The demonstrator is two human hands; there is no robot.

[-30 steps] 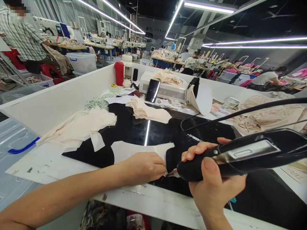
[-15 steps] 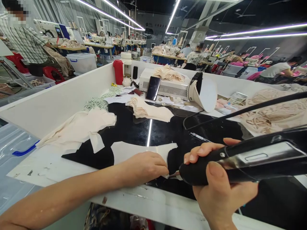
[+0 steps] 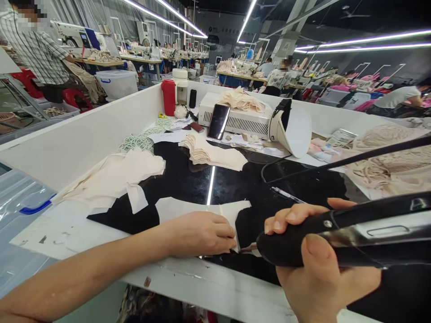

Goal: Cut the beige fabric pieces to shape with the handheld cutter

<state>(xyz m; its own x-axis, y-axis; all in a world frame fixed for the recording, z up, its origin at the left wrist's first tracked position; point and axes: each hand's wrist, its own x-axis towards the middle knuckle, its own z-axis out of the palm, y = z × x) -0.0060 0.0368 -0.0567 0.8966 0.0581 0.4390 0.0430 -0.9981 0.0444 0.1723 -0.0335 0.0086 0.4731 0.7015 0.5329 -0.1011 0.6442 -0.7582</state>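
My right hand (image 3: 319,269) is closed round the thick handle of a black corded hand tool (image 3: 363,235) with a silver panel. Its slim metal tip (image 3: 249,250) points left, at the right edge of a flat cream fabric piece (image 3: 182,207). My left hand (image 3: 204,233) lies over that piece, fingers curled together on its near right corner, just beside the tip. What the fingertips pinch is partly hidden. Under the fabric is a glossy black board (image 3: 175,175). Beyond the fabric lies a stack of cream cut pieces (image 3: 215,154).
More cream pieces (image 3: 117,177) lie at left, near green cord (image 3: 136,142). At the back stand a red bottle (image 3: 168,98), a phone (image 3: 218,121), a white vented box (image 3: 247,125) and a white cone (image 3: 299,132). A cable (image 3: 336,163) crosses the right side, above a pen (image 3: 286,194).
The tool and my right hand have shifted slightly right and a little down. My left fingers have edged down at the fabric's corner. The whole view has also moved slightly.
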